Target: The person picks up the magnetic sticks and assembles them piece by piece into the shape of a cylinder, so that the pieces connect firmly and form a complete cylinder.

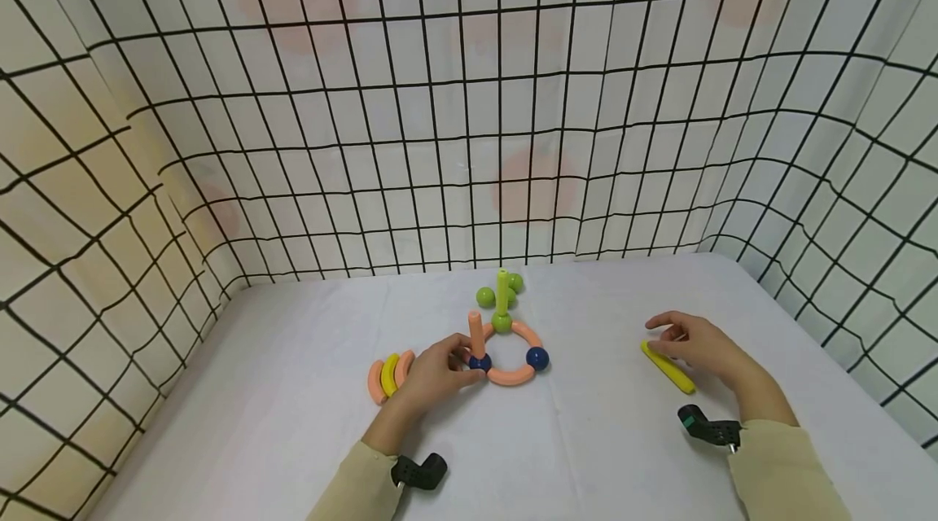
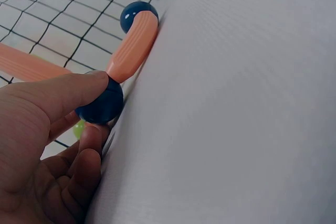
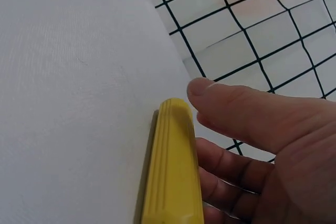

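Note:
My left hand [image 1: 437,378] pinches a dark blue ball [image 2: 105,103] between thumb and fingers, at the near-left of a ring of balls and curved orange rods [image 1: 511,376]. An upright orange rod [image 1: 476,334] stands on that ball. At the ring's far side, a green ball [image 1: 501,322] bears an upright lime-green rod [image 1: 501,293]. Another dark blue ball [image 1: 537,358] sits at the ring's right. On the right, my right hand [image 1: 699,348] is beside a straight yellow rod [image 3: 173,166] lying on the table, its thumb and fingers parted and not closed round it.
Several loose green balls [image 1: 485,297] lie behind the ring. Left of my left hand are curved orange and yellow rods [image 1: 389,375] side by side. White cloth covers the table [image 1: 586,456]. A black grid net [image 1: 454,138] stands along the back and both sides.

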Action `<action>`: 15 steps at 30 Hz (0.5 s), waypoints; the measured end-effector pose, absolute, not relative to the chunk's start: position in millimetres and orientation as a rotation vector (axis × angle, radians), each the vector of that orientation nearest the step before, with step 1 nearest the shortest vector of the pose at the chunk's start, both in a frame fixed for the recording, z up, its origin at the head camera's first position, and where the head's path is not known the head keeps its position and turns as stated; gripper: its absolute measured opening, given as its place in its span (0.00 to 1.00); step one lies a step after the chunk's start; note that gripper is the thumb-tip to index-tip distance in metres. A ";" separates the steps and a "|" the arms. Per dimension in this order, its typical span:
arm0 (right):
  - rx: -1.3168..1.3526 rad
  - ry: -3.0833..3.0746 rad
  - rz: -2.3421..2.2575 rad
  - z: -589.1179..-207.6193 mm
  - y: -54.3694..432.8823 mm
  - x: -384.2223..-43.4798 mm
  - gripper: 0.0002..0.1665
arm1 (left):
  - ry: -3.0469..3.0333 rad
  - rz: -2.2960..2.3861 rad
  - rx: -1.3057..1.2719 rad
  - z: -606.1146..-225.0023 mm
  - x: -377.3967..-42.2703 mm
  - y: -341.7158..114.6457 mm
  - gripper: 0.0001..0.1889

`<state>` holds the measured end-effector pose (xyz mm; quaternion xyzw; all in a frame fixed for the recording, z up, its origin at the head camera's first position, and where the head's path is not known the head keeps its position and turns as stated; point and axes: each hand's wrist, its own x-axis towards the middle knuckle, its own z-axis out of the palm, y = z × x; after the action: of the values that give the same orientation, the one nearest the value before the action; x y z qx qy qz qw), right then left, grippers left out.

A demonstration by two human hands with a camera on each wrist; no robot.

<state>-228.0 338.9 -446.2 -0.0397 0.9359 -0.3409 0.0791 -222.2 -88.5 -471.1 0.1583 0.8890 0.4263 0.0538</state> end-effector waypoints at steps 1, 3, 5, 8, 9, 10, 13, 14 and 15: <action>-0.122 2.793 -1.019 -446.3 339.3 -228.1 0.30 | 2.702 1.295 0.480 -471.2 -222.2 -88.4 0.18; -0.132 2.782 -1.013 -446.9 339.6 -228.4 0.28 | 2.704 1.293 0.478 -471.4 -222.3 -88.3 0.18; -0.150 2.786 -0.997 -447.6 339.3 -228.7 0.27 | 2.706 1.292 0.474 -471.5 -222.6 -88.1 0.18; -0.186 2.798 -0.963 -449.3 338.6 -228.9 0.25 | 2.705 1.293 0.471 -471.4 -222.8 -87.7 0.18; -0.190 2.800 -0.953 -449.8 338.5 -228.9 0.25 | 2.705 1.294 0.471 -471.2 -222.8 -87.6 0.18; -0.193 2.802 -0.943 -450.3 338.2 -228.9 0.24 | 2.703 1.294 0.471 -471.0 -222.8 -87.6 0.18; -0.223 2.800 -0.933 -451.7 338.1 -228.7 0.23 | 2.701 1.293 0.471 -470.7 -222.4 -87.5 0.18; -0.228 2.798 -0.933 -452.1 338.1 -228.8 0.22 | 2.701 1.293 0.470 -470.7 -222.3 -87.5 0.18; -0.231 2.797 -0.934 -452.3 338.0 -228.8 0.22 | 2.701 1.291 0.471 -470.7 -222.2 -87.5 0.18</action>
<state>-228.8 338.0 -452.3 -0.0779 0.9416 -0.3145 0.0915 -222.2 -87.5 -470.7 0.1551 0.8899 0.4254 0.0553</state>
